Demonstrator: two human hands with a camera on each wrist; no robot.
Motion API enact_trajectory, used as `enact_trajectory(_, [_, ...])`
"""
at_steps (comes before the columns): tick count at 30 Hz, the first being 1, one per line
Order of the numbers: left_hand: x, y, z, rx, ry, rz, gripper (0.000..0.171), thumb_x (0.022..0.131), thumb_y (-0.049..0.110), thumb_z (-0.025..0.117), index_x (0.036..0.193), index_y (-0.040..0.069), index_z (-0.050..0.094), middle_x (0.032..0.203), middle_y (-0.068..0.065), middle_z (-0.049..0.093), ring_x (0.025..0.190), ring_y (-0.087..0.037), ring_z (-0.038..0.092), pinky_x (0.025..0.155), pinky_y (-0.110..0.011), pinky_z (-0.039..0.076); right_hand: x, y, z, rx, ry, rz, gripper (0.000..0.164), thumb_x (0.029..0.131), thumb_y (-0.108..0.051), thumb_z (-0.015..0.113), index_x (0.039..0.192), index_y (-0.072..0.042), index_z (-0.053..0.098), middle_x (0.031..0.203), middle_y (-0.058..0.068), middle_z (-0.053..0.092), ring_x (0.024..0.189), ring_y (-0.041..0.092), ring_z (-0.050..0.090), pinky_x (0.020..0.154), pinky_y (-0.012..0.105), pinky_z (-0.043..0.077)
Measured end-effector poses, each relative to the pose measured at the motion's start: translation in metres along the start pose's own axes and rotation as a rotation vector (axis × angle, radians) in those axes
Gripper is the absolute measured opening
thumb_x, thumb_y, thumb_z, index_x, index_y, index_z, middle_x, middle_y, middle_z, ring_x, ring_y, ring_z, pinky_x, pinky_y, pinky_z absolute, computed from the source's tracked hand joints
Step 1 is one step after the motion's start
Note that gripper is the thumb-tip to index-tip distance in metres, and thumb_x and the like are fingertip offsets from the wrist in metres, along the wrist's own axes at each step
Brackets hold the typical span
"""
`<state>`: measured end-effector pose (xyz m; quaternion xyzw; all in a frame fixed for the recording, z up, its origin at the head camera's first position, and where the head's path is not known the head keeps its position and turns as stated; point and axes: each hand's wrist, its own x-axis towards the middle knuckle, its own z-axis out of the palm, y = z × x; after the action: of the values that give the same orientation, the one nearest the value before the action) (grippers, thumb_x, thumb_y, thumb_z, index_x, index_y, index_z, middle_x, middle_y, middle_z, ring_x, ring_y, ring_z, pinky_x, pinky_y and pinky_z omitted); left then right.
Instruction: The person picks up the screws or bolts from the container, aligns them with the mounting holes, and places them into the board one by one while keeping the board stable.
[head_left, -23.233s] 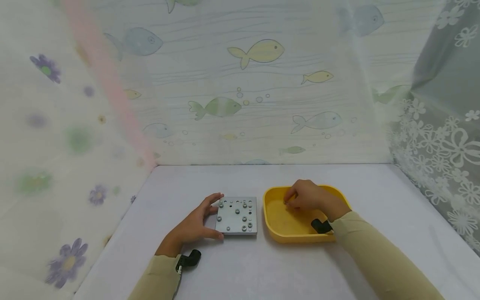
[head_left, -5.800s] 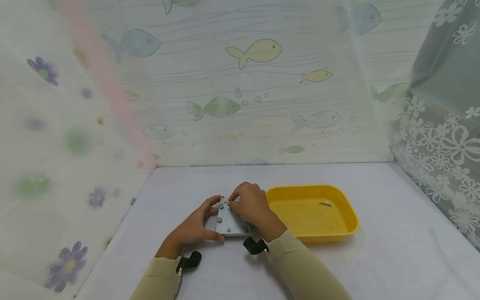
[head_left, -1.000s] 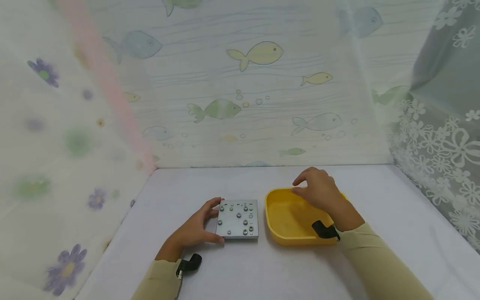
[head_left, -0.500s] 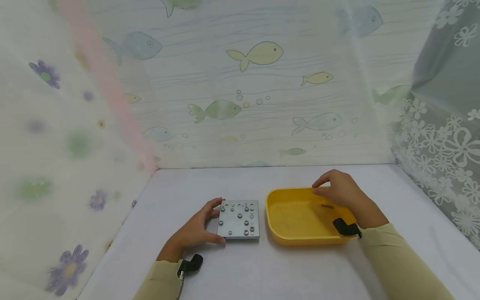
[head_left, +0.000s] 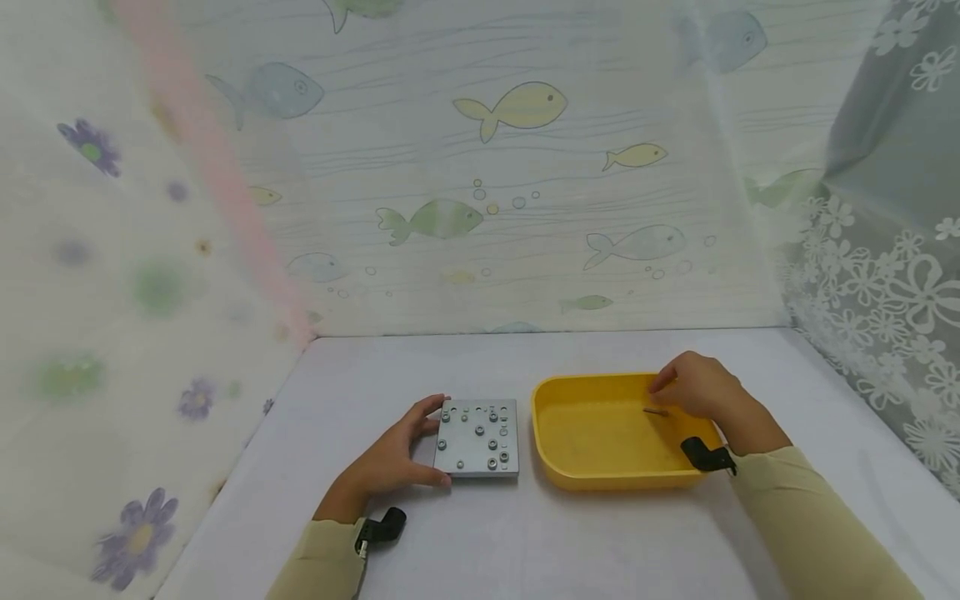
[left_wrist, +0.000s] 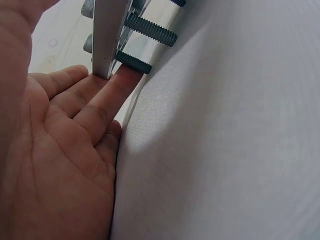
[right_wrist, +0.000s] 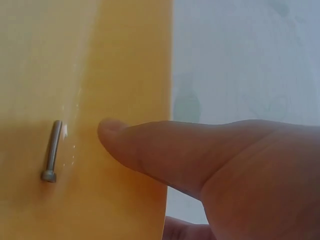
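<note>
A square silver metal plate [head_left: 476,439] lies on the white table with several socket-head screws in its holes. My left hand [head_left: 397,458] holds it along the left side, thumb at the near corner and fingers at the far one. In the left wrist view threaded screw ends [left_wrist: 150,30] stick out under the plate, and a fingertip touches one of them. My right hand [head_left: 697,387] hovers over the right part of the yellow tray [head_left: 551,467]. A loose socket-head screw [right_wrist: 52,152] lies in this tray, apart from my right thumb [right_wrist: 160,147]. The other right fingers are mostly hidden.
The tray stands just right of the plate, with a narrow strip of table between them. Its raised rim runs all round. A fish-print curtain [head_left: 480,208] hangs behind the table, and a floral sheet [head_left: 135,375] closes the left side.
Several seconds ago my right hand was at the plate; since then it has moved right, over the tray. In the last second it went further right and slightly down. My left hand stays put.
</note>
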<state>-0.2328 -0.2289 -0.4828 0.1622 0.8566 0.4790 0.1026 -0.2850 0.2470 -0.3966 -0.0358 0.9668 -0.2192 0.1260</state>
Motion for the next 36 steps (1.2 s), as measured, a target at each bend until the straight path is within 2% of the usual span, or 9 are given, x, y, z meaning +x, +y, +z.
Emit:
enact_trajectory(4, [-0.001,0.001,0.0,-0.005,-0.002,0.005,0.121,0.061,0.033,0.101,0.157,0.044,0.029,0.149,0.003,0.058,0.147,-0.019,0.044,0.126,-0.062,0.009,0.002,0.002,-0.001,-0.048,-0.018,0.015,0.029,0.088,-0.031,0.081,0.11,-0.013,0.081,0.131,0.023,0.067,0.108,0.039,0.063,0.086,0.064,0.044])
enact_trajectory(12, [0.0,0.0,0.0,-0.009,-0.005,0.005,0.122,0.062,0.032,0.101,0.16,0.039,0.029,0.151,0.003,0.056,0.146,-0.018,0.045,0.127,-0.062,0.009,0.001,0.001,0.001,-0.116,-0.067,0.023,0.018,0.083,-0.024,0.084,0.099,-0.015,0.081,0.112,0.014,0.072,0.094,0.03,0.06,0.081,0.057,0.045])
enact_trajectory(16, [0.0,-0.001,0.0,-0.009,-0.007,0.007,0.123,0.062,0.032,0.101,0.161,0.035,0.028,0.153,0.003,0.054,0.146,-0.018,0.046,0.127,-0.061,0.01,0.001,0.002,0.002,-0.131,-0.092,0.015,0.014,0.082,-0.019,0.084,0.094,-0.015,0.08,0.103,0.01,0.072,0.089,0.028,0.059,0.077,0.047,0.049])
enact_trajectory(21, [0.0,-0.001,0.0,0.006,-0.002,0.001,0.124,0.062,0.035,0.101,0.162,0.033,0.027,0.152,0.004,0.055,0.148,-0.018,0.043,0.126,-0.062,0.009,0.002,0.002,0.004,-0.142,-0.102,0.002,0.014,0.083,-0.018,0.083,0.095,-0.012,0.081,0.099,0.008,0.072,0.085,0.026,0.059,0.069,0.037,0.049])
enact_trajectory(25, [0.001,-0.001,0.001,0.015,-0.002,0.0,0.124,0.062,0.037,0.1,0.162,0.033,0.028,0.152,0.005,0.055,0.149,-0.019,0.042,0.126,-0.062,0.009,0.002,0.0,0.006,-0.163,-0.107,-0.001,0.01,0.083,-0.016,0.082,0.092,-0.012,0.08,0.092,0.006,0.07,0.079,0.024,0.058,0.063,0.034,0.046])
enact_trajectory(28, [0.001,-0.001,0.001,0.015,-0.002,0.001,0.124,0.062,0.037,0.1,0.162,0.033,0.028,0.15,0.005,0.057,0.149,-0.019,0.042,0.126,-0.063,0.009,0.002,0.0,0.008,-0.19,-0.113,0.0,0.004,0.08,-0.012,0.079,0.083,-0.013,0.076,0.083,0.005,0.066,0.072,0.023,0.056,0.057,0.031,0.042])
enact_trajectory(32, [0.001,-0.003,0.001,0.016,-0.001,-0.001,0.124,0.062,0.038,0.1,0.162,0.033,0.028,0.149,0.005,0.057,0.148,-0.019,0.042,0.126,-0.063,0.009,0.003,-0.001,0.009,-0.217,-0.114,0.012,0.008,0.077,-0.009,0.078,0.076,-0.012,0.071,0.073,0.004,0.061,0.066,0.022,0.054,0.055,0.03,0.038])
enact_trajectory(36, [0.0,-0.003,0.001,0.01,0.001,-0.003,0.125,0.061,0.036,0.1,0.162,0.033,0.028,0.153,0.005,0.054,0.147,-0.019,0.044,0.126,-0.063,0.009,0.002,-0.002,0.01,-0.218,-0.113,0.016,0.009,0.076,-0.01,0.078,0.076,-0.011,0.069,0.07,0.004,0.057,0.064,0.021,0.053,0.055,0.029,0.037])
